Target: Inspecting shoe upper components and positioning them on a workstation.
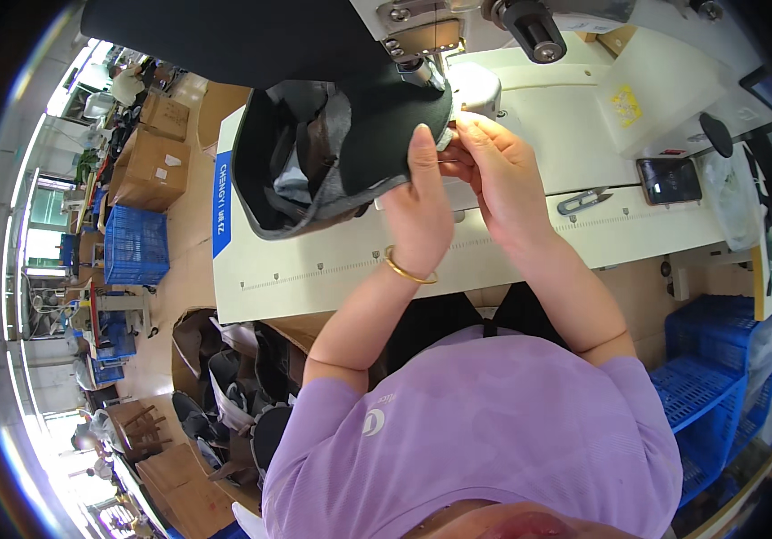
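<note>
I record 2 bare hands at work on 1 dark cap-like fabric piece (386, 135), which lies at the machine end of the white worktable (314, 292). Its curved black flap reaches beneath the head of the sewing machine (429, 38), its tip by the presser foot (415, 72); its hollow grey-lined body opens toward the left.

The left hand (422, 216) grips the flap near its right edge: I see the thumb laid on the upper face, while most of the fingers are hidden below. A gold bracelet (397, 269) circles that wrist.

The right hand (510, 184) is just beside it, thumb and forefinger closed in a pinch at the flap's edge, near a small pale strip (446, 139). I cannot tell whether these 2 fingertips hold cloth or thread.

To the right I note 1 pair of thread snips (585, 200) and 1 dark phone (669, 181), both on the table. At floor level, left of the person, dark fabric pieces (269, 431) fill a cardboard box (190, 341).
</note>
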Available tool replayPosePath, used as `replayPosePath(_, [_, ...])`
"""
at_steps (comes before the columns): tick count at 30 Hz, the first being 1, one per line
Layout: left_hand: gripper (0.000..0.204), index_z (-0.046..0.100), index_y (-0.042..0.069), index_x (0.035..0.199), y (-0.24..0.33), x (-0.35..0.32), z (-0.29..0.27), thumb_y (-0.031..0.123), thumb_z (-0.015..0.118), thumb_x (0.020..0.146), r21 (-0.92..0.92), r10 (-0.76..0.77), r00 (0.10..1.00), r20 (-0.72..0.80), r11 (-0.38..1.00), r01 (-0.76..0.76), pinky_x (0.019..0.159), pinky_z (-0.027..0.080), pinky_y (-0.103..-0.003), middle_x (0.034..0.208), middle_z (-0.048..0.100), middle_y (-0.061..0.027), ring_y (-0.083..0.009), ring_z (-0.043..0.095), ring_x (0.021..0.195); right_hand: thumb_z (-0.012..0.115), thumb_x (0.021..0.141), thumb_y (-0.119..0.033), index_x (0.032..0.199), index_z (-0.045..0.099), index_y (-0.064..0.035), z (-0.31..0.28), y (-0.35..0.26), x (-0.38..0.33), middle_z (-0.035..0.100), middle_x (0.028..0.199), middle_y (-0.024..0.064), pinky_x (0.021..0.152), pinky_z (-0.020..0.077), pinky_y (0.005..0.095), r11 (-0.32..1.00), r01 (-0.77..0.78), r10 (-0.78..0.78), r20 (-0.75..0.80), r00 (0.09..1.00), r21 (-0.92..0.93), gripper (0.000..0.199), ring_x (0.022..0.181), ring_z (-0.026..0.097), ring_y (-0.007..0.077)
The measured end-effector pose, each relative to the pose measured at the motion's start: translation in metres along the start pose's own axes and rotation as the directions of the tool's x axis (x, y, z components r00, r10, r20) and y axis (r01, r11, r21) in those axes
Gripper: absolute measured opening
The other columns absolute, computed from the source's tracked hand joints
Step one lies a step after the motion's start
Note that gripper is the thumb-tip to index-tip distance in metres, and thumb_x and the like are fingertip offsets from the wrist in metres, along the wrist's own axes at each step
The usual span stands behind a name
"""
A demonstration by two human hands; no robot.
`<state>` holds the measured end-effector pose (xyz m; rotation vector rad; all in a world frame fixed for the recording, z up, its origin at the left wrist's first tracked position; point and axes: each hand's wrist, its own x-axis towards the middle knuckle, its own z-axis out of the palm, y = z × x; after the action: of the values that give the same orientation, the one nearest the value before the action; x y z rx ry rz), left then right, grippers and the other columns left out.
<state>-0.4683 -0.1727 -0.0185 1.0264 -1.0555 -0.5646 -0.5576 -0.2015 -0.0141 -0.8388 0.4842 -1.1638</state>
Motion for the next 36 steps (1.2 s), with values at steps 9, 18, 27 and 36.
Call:
replayPosePath(9, [0.023, 0.057, -0.004, 0.104, -0.007, -0.022, 0.003, 0.016, 0.052, 0.096, 0.363, 0.182, 0.983, 0.016, 0.915, -0.175, 0.065, 0.05, -0.027, 0.082, 0.062, -0.0086, -0.018, 0.062, 0.072, 0.048, 0.097, -0.019, 0.098, 0.06, 0.0025, 0.006, -0.004, -0.006, 0.062, 0.083, 0.0048, 0.072, 0.051, 0.0245, 0.998, 0.02, -0.024, -0.083, 0.996, -0.059, 0.025, 0.075, 0.061, 0.0105])
replayPosePath(18, [0.037, 0.057, -0.001, 0.114, 0.035, 0.141, -0.187, 0.03, 0.047, 0.096, 0.274, 0.112, 0.993, 0.024, 0.955, -0.114, 0.094, 0.044, -0.035, 0.118, 0.056, -0.0127, -0.0204, 0.056, 0.105, 0.049, 0.097, -0.02, 0.107, 0.059, 0.0012, 0.016, 0.007, -0.014, 0.065, 0.096, 0.007, 0.073, 0.0536, 0.0264, 0.993, -0.041, 0.06, 0.168, 0.984, -0.113, 0.026, 0.083, 0.064, 0.0127])
replayPosePath(27, [0.049, 0.06, 0.004, 0.115, 0.01, 0.145, -0.189, 0.045, 0.045, 0.093, -0.358, -0.46, 0.805, 0.374, 0.729, 0.583, 0.097, 0.044, -0.038, 0.111, 0.063, -0.0117, -0.026, 0.059, 0.105, 0.045, 0.098, -0.016, 0.111, 0.055, 0.0023, 0.017, 0.007, -0.018, 0.064, 0.103, 0.0085, 0.081, 0.0529, 0.0295, 0.99, -0.133, 0.126, 0.137, 0.983, 0.043, 0.025, 0.09, 0.063, 0.0138])
replayPosePath(36, [0.044, 0.059, 0.007, 0.116, 0.051, 0.124, -0.168, 0.042, 0.047, 0.092, -0.331, -0.473, 0.843, 0.256, 0.776, 0.536, 0.095, 0.044, -0.034, 0.112, 0.063, -0.0067, -0.0207, 0.059, 0.104, 0.043, 0.099, -0.019, 0.107, 0.055, 0.0011, 0.012, 0.011, -0.011, 0.063, 0.099, 0.0068, 0.08, 0.0518, 0.0277, 0.989, -0.112, 0.098, 0.145, 0.985, 0.094, 0.025, 0.086, 0.063, 0.0124])
